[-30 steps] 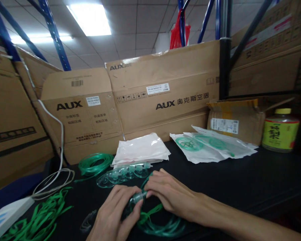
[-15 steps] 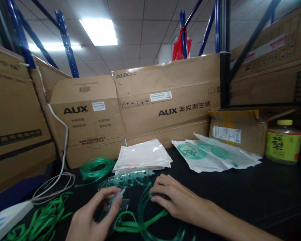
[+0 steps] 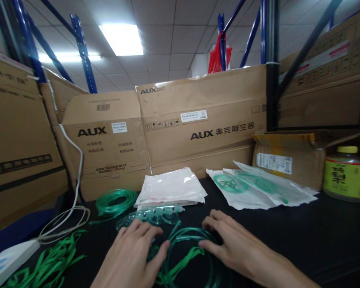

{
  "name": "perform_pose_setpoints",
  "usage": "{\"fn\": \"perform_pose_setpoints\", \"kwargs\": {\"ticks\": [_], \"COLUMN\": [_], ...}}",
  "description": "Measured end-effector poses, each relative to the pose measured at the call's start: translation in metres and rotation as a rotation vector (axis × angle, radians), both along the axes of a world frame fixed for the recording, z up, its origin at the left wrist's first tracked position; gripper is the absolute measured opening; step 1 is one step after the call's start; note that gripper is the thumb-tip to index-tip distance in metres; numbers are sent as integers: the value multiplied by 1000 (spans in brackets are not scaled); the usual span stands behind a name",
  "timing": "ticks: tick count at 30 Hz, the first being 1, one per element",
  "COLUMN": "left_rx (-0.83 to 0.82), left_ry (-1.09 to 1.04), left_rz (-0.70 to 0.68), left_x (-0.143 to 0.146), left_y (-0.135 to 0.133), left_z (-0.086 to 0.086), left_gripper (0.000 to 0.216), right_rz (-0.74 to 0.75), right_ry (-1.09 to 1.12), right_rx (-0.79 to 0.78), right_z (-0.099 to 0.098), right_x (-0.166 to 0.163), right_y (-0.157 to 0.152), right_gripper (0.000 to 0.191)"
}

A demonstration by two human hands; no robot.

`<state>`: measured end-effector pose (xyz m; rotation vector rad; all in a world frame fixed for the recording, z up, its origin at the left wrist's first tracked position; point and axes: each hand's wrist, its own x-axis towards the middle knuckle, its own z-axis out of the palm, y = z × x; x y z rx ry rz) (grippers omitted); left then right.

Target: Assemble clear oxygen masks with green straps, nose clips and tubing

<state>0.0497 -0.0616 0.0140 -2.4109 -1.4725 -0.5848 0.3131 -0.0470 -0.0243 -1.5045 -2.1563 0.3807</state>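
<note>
My left hand (image 3: pixel 132 256) lies palm down on the black table, fingers spread flat over a clear mask piece that is mostly hidden beneath it. My right hand (image 3: pixel 232 244) also rests palm down, fingers stretched toward a coil of green tubing (image 3: pixel 195 248) with a green strap across it. The coil lies between both hands. Just beyond my fingers sits a row of clear green-tinted masks (image 3: pixel 151 214).
A stack of white bags (image 3: pixel 172 186) and sealed packets holding green masks (image 3: pixel 258 188) lie farther back. Another green tubing coil (image 3: pixel 115 200), loose green straps (image 3: pixel 48 262) and a white cable (image 3: pixel 66 218) are at left. Cardboard boxes (image 3: pixel 198 120) wall the back; a yellow-labelled jar (image 3: pixel 346 172) stands right.
My left hand, which was lifted and pinching the clear mask piece, has come down flat on the table. My right hand slid right and flattened beside the tubing coil.
</note>
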Motion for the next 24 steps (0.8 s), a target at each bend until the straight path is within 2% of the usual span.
{"fn": "perform_pose_setpoints", "kwargs": {"ticks": [3, 6, 13, 20, 24], "left_rx": [-179, -277, -344, -307, -247], "left_ry": [146, 217, 110, -45, -114], "left_rz": [89, 138, 196, 71, -52], "left_x": [25, 39, 43, 36, 30], "left_y": [7, 14, 15, 20, 25], "left_z": [7, 6, -1, -12, -22], "left_gripper": [24, 24, 28, 30, 29], "right_rz": [9, 8, 58, 110, 117], "right_ry": [-17, -87, -137, 30, 315], "right_rx": [26, -7, -3, 125, 26], "right_z": [-8, -7, -1, -15, -11], "right_x": [-1, -8, -26, -27, -23], "right_y": [-2, -2, 4, 5, 7], "right_gripper": [36, 36, 23, 17, 9]}}
